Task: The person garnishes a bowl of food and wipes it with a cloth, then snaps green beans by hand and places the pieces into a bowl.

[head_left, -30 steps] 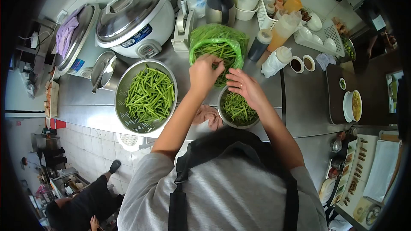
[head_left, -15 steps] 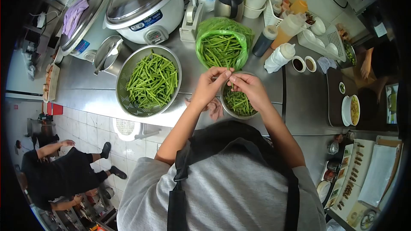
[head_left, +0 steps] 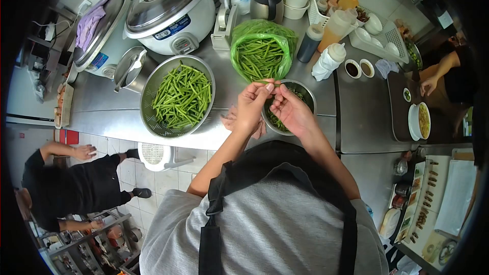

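My left hand [head_left: 253,103] and my right hand [head_left: 293,109] meet at the fingertips just below the green plastic bag [head_left: 290,51] of long beans. A green bean [head_left: 266,81] is pinched between the fingers of both hands. Behind and under my right hand is a metal bowl [head_left: 311,98] with green pieces in it, partly hidden by that hand. To the left stands a perforated metal colander [head_left: 144,103] holding a heap of cut green beans [head_left: 182,95]. A pinkish cloth [head_left: 230,118] lies partly behind my left wrist.
Rice cookers [head_left: 188,28], a metal pot [head_left: 133,69] and a tape dispenser [head_left: 224,26] stand behind. Sauce bottles [head_left: 330,61] and sauce cups [head_left: 352,69] are right of the bag. One person [head_left: 76,186] is at lower left; another person's arm [head_left: 439,74] reaches in near a tray [head_left: 400,117].
My hands have come down from the bag's opening and joined over the metal bowl's left edge. The person at lower left has moved, and the other person's arm has come nearer the tray.
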Demonstrator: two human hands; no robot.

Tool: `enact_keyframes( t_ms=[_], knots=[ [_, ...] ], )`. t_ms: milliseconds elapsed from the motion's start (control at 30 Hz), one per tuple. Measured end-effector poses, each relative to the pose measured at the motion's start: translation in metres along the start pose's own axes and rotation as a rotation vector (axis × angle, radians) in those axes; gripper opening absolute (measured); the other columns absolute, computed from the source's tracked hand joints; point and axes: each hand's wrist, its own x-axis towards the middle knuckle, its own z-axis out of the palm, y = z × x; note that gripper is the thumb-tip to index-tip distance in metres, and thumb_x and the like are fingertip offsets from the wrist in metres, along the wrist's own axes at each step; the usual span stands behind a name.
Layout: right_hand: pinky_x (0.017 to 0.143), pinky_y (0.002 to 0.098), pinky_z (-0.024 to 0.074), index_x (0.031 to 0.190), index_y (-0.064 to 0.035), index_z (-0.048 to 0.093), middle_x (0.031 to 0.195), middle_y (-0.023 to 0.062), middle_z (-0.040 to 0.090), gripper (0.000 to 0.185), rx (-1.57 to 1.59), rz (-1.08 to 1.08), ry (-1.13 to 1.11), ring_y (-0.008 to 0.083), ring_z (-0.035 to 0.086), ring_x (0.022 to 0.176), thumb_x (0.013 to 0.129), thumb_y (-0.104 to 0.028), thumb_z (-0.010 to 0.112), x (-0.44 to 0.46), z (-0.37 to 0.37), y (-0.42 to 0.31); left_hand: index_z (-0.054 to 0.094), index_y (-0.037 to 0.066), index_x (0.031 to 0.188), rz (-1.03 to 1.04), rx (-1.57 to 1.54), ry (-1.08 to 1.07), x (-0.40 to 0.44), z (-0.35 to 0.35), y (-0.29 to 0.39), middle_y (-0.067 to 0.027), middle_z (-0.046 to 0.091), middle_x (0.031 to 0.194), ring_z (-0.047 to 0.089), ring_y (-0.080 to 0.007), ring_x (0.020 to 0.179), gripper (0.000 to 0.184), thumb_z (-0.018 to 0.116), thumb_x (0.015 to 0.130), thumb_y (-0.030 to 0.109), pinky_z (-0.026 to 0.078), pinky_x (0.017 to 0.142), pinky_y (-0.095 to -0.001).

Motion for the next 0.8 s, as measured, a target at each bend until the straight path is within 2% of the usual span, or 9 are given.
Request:
enact_keyframes(
  t_ms=[33, 133, 200, 300, 400, 500, 600, 667, 800],
  knots=[
    [0.074, 0.0277, 0.0478, 0.094, -0.0054, 0.063, 0.075, -0.0008, 0.054, 0.021, 0.120, 0.023, -0.001, 0.0105, 0.054, 0.074, 0.094, -0.026, 0.061, 0.001, -0.002, 0.003, 0.062, 0.001, 0.108, 0.029, -0.016, 0.008, -0.001, 0.002, -0.001, -0.0103, 0.068, 0.106, 0.062, -0.0106, 0.087, 0.019, 0.058, 0.095, 0.014, 0.048, 0.083, -0.0273],
    [0.073, 0.0281, 0.0469, 0.095, -0.0063, 0.061, 0.079, 0.0008, 0.054, 0.018, 0.205, -0.016, 0.089, 0.0116, 0.053, 0.072, 0.094, -0.024, 0.060, 0.003, -0.011, 0.003, 0.061, 0.000, 0.109, 0.115, 0.014, 0.032, 0.000, 0.001, 0.003, -0.0114, 0.069, 0.106, 0.062, -0.0107, 0.087, 0.018, 0.058, 0.094, 0.010, 0.048, 0.082, -0.0268],
    [0.071, 0.0279, 0.0457, 0.096, -0.0060, 0.059, 0.081, 0.0020, 0.055, 0.018, 0.102, 0.002, 0.043, 0.0123, 0.052, 0.071, 0.093, -0.024, 0.058, -0.004, -0.013, -0.006, 0.064, 0.000, 0.106, 0.198, 0.099, 0.042, 0.002, 0.001, 0.011, -0.0102, 0.070, 0.101, 0.062, -0.0120, 0.085, 0.016, 0.061, 0.091, 0.005, 0.048, 0.081, -0.0258],
    [0.064, 0.0267, 0.0414, 0.097, -0.0043, 0.057, 0.080, 0.0020, 0.052, 0.022, -0.128, 0.014, -0.027, 0.0112, 0.047, 0.066, 0.093, -0.026, 0.053, -0.015, -0.007, -0.015, 0.069, 0.006, 0.101, 0.462, 0.762, 0.037, 0.003, -0.004, 0.029, -0.0068, 0.069, 0.098, 0.062, -0.0168, 0.083, 0.018, 0.065, 0.084, 0.001, 0.049, 0.078, -0.0272],
    [0.059, 0.0245, 0.0379, 0.096, -0.0035, 0.057, 0.077, 0.0005, 0.048, 0.028, -0.338, 0.025, -0.100, 0.0086, 0.044, 0.062, 0.095, -0.031, 0.053, -0.017, -0.001, -0.026, 0.073, 0.012, 0.095, 0.709, 1.074, -0.025, 0.005, -0.006, 0.038, -0.0042, 0.067, 0.095, 0.060, -0.0215, 0.083, 0.025, 0.069, 0.075, 0.000, 0.049, 0.074, -0.0304],
    [0.055, 0.0218, 0.0350, 0.093, -0.0030, 0.059, 0.073, -0.0019, 0.046, 0.028, -0.497, 0.028, -0.065, 0.0060, 0.041, 0.060, 0.097, -0.031, 0.054, -0.020, 0.022, -0.032, 0.073, 0.015, 0.095, 0.721, 1.116, -0.085, 0.005, -0.006, 0.038, -0.0039, 0.065, 0.097, 0.058, -0.0229, 0.083, 0.029, 0.071, 0.070, 0.001, 0.049, 0.071, -0.0332],
    [0.054, 0.0202, 0.0336, 0.090, -0.0028, 0.060, 0.070, -0.0035, 0.046, 0.023, -0.590, -0.020, -0.062, 0.0044, 0.040, 0.059, 0.096, -0.025, 0.057, -0.015, 0.020, -0.029, 0.074, 0.014, 0.093, 0.752, 1.115, -0.046, 0.005, -0.004, 0.037, -0.0028, 0.065, 0.092, 0.057, -0.0210, 0.079, 0.027, 0.073, 0.070, 0.002, 0.048, 0.068, -0.0329],
    [0.054, 0.0197, 0.0337, 0.089, -0.0028, 0.060, 0.070, -0.0041, 0.047, 0.017, -0.552, -0.081, -0.044, 0.0038, 0.041, 0.060, 0.095, -0.019, 0.059, -0.014, 0.018, -0.026, 0.074, 0.013, 0.091, 0.659, 1.134, -0.043, 0.003, -0.005, 0.036, -0.0024, 0.065, 0.086, 0.057, -0.0205, 0.075, 0.023, 0.074, 0.070, 0.004, 0.047, 0.064, -0.0323],
    [0.057, 0.0194, 0.0349, 0.088, -0.0036, 0.060, 0.072, -0.0028, 0.051, 0.014, -0.576, -0.248, 0.021, 0.0037, 0.042, 0.061, 0.094, -0.017, 0.059, -0.010, 0.008, -0.012, 0.074, 0.009, 0.087, 0.378, 1.057, -0.026, -0.004, 0.000, 0.032, -0.0030, 0.065, 0.074, 0.056, -0.0184, 0.065, 0.017, 0.078, 0.070, 0.008, 0.045, 0.058, -0.0311]
  ],
)
